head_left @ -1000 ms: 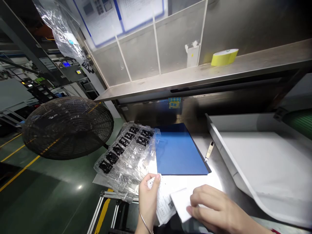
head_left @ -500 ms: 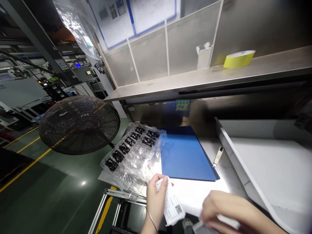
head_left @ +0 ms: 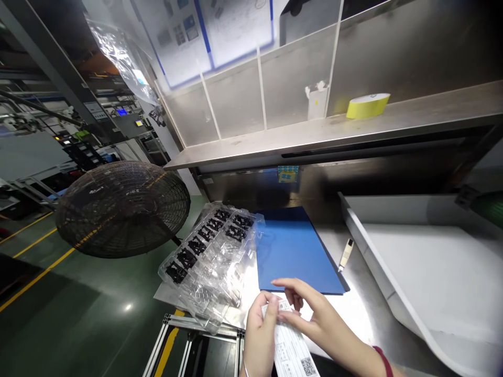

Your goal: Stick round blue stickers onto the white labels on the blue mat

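Right hand (head_left: 322, 319) now beside left hand (head_left: 259, 340), barcoded slip (head_left: 293, 348) between their fingers (head_left: 269, 299)

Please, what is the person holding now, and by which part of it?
The left hand pinches a printed paper slip by its upper end; the right hand is at that end too, its hold unclear.

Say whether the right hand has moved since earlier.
Yes, the right hand moved left to the printed sheet, along the near edge of the blue board.
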Tool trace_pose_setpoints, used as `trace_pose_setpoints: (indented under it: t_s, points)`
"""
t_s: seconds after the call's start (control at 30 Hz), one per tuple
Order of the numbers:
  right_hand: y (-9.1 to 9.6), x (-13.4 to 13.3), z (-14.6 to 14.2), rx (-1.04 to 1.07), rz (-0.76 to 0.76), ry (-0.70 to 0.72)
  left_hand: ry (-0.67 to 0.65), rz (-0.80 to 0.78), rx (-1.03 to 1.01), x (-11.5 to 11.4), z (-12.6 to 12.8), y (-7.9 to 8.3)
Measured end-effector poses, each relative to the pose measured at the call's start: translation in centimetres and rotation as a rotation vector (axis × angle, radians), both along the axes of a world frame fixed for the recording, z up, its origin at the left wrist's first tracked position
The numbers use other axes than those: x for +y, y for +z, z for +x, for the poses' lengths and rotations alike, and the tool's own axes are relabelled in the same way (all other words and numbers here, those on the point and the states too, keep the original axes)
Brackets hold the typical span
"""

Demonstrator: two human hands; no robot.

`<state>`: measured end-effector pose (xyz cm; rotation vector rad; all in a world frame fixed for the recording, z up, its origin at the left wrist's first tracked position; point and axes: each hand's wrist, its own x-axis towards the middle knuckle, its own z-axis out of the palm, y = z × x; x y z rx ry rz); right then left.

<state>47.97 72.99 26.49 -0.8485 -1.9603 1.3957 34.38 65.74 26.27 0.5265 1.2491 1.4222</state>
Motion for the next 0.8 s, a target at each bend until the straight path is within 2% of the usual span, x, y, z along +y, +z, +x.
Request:
trace_pose_setpoints:
  t_s: [0.1,0.17,0.27,0.33,0.43,0.57,0.7,0.8]
  points:
    - [-0.8,-0.6,-0.2,0.109,-0.305,-0.017,0.125,-0.027,0.027,0.2,-0.2,-0.2]
    - [-1.4,-1.4,-0.5,0.162,-0.491,0.041,0.205,-0.030,0.051,0.3,-0.3,-0.4]
    - [-1.8,-2.4,-1.0,0.147,-0.610,0.109,0.264,-0.008,0.074,0.2,-0.6,-0.8]
    - [-1.8,-2.4,-1.0,0.114,-0.620,0.073,0.248,-0.006,0.048,0.0,-0.8,-1.0]
    - [-1.4,-1.2,-0.2,0.094,-0.589,0.014,0.135,-0.021,0.053,-0.4,-1.4,-1.1]
    - [-0.1,0.5,1.6,0.086,-0.522,0.020,0.014,-0.020,0.101,-0.8,-2.2,-0.8]
    - [1.3,0.8,2.3,0.026,-0.478,0.014,-0.020,-0.034,0.125,-1.0,-2.3,-0.9]
    - [1.4,0.8,2.4,0.023,-0.448,0.033,-0.035,-0.041,0.122,-1.1,-2.1,-1.1]
